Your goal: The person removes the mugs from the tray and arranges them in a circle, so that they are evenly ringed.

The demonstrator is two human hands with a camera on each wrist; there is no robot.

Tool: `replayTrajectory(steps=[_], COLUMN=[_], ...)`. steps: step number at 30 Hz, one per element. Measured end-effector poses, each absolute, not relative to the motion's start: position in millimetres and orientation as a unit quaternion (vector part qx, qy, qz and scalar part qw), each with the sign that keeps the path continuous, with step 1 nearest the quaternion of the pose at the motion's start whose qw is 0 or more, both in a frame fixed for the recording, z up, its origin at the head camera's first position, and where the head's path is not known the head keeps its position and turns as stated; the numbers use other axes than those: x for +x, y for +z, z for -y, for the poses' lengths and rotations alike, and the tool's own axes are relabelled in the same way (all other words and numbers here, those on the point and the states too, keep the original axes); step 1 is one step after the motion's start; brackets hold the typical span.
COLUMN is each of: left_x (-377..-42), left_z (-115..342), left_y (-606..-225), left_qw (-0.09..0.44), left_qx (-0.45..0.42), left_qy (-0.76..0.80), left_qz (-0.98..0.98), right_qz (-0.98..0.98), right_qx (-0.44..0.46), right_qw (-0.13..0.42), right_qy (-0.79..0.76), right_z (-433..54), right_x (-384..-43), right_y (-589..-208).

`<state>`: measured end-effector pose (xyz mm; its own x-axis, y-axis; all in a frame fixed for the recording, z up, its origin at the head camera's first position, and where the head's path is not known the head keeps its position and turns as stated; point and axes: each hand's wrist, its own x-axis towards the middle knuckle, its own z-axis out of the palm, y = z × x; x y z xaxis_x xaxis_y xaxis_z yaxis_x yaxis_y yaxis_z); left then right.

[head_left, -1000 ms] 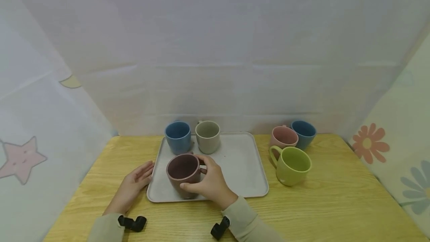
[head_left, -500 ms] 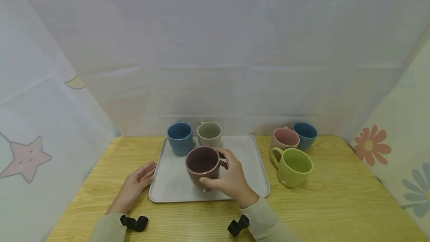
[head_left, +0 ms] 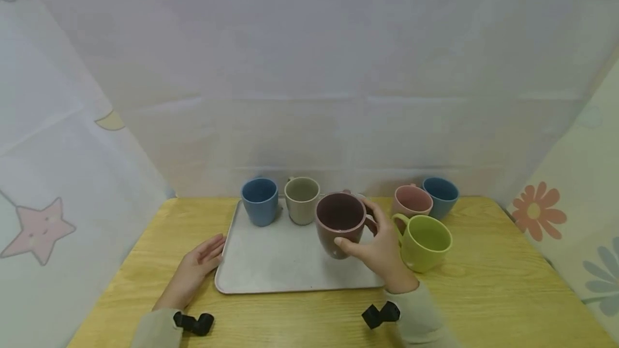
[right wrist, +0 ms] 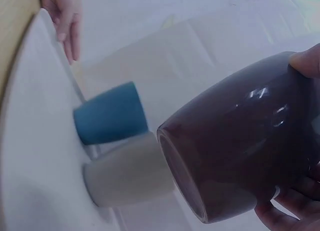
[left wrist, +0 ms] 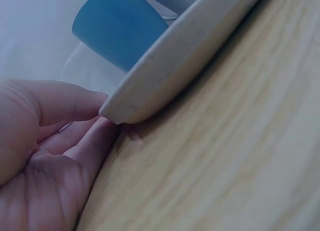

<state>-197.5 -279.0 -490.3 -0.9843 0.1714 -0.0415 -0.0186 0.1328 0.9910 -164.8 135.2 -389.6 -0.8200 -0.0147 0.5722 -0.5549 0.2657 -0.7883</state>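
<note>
A dark purple mug (head_left: 340, 224) hangs above the right part of the grey-white tray (head_left: 271, 278). My right hand (head_left: 382, 248) grips it by its right side, thumb in front and fingers behind near the handle. In the right wrist view the underside of the purple mug (right wrist: 240, 141) shows, apart from the tray. My left hand (head_left: 193, 270) lies at the tray's left edge with fairly straight fingers; in the left wrist view its fingertips touch the rim. On the tray's back left stand a blue mug (head_left: 260, 203) and a light grey mug (head_left: 302, 201).
Right of the tray, a yellow-green mug (head_left: 425, 243) stands close beside my right hand, handle to the left. Behind it are a pink mug (head_left: 412, 201) and another blue mug (head_left: 440, 197). A pale cloth (head_left: 309, 69) hangs behind the wooden table (head_left: 493, 283).
My right hand has carried the purple mug from the tray's front left up and across to the right. The left hand has stayed at the tray's edge.
</note>
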Motion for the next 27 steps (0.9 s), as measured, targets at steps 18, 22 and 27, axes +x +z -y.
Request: replayTrajectory(steps=[18,22,27], left_x=[-198,-200,-200], left_z=[281,282,282], left_y=[-494,-496,-495], left_qw=[0.077,0.075,0.077], left_qx=[0.044,0.046,0.046], left_qy=[0.658,0.656,0.652], left_qz=[-0.748,-0.749,-0.753], right_qz=[0.729,0.726,0.711], right_qx=[0.126,0.096,0.047], right_qw=[0.334,0.363,0.385], right_qy=[0.585,0.576,0.587], right_z=[-203,-222,-245], right_x=[-158,-158,-156], right_y=[-354,-350,-346])
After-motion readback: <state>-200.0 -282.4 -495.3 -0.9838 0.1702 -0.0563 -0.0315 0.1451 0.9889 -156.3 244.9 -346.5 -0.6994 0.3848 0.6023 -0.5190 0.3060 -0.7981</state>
